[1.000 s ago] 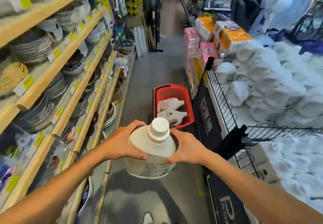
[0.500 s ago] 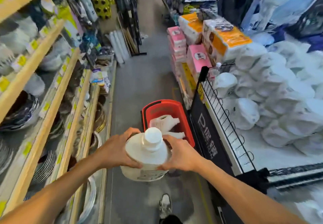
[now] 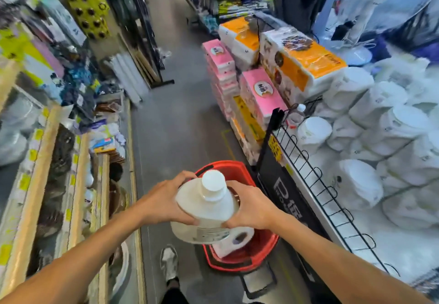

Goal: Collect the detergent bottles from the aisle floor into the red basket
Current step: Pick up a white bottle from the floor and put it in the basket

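**Directly over the red basket [image 3: 237, 262], two hands hold a white detergent bottle [image 3: 206, 211]**

Seen from a head camera looking down, the detergent bottle is large, white and round-shouldered. Its white screw cap [image 3: 213, 183] points up toward the camera, and a printed label sits low on its side. It is off the floor, held upright in the air above the near half of the red basket.

The left hand [image 3: 164, 199] grips the bottle's left shoulder, with fingers curled round the far side and the thumb on the near side. The right hand [image 3: 251, 206] grips the right shoulder the same way. Both bare arms reach in from the bottom corners.

Below the held bottle, a second white bottle [image 3: 228, 246] lies on its side inside the basket, its handle hole showing. The basket stands on the grey aisle floor [image 3: 180, 125], just beside the black end panel of a wire bin [image 3: 308, 175] on the right. A pale shoe [image 3: 169, 261] shows on the floor just left of the basket.

The wire bin is heaped with white plastic-wrapped packs [image 3: 356, 182]. Beyond it stand stacks of pink packs [image 3: 261, 92] and orange-and-white packs [image 3: 306, 63]. Along the left run wooden shelves [image 3: 35, 185] with yellow price tags. Their contents are too blurred to tell apart.
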Motion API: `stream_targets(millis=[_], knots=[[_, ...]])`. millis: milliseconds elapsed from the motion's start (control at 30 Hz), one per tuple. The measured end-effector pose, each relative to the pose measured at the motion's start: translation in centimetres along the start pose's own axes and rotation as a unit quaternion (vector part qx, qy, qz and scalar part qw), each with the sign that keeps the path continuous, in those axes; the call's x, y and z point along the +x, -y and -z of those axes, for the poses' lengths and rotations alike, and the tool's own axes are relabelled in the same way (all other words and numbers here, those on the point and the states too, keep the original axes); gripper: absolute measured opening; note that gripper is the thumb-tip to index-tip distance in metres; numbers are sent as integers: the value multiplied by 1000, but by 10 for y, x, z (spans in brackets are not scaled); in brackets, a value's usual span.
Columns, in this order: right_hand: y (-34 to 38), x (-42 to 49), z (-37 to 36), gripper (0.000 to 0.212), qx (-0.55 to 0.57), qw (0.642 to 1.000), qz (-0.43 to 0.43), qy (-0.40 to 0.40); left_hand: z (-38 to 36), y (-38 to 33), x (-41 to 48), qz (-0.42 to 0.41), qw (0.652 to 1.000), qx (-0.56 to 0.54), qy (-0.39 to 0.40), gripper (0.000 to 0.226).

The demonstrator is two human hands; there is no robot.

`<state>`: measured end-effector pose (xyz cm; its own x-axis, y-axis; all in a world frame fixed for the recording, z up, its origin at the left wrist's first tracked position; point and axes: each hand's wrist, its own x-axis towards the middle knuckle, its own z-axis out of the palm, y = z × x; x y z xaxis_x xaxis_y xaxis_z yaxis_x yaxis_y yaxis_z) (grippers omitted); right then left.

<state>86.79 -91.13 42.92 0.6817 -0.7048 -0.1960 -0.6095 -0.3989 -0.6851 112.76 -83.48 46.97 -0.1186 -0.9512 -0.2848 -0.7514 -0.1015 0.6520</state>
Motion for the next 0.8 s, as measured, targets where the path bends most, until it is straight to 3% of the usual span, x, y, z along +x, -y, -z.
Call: stream_targets(millis=[200,433,600,800], knots=[[9,75,-11,101,57,988,-111,-89,79,52,117,-95,988,62,107,96],[41,140,-19,103,112,935,-258,-215,150,64,236,-202,945,110,232,95],[32,164,-29,90,140,896,-330,-262,143,62,298,-251,910,137,300,95],[-11,185,-77,80,195,860,-388,-267,89,96,339,-235,893,160,349,97]])
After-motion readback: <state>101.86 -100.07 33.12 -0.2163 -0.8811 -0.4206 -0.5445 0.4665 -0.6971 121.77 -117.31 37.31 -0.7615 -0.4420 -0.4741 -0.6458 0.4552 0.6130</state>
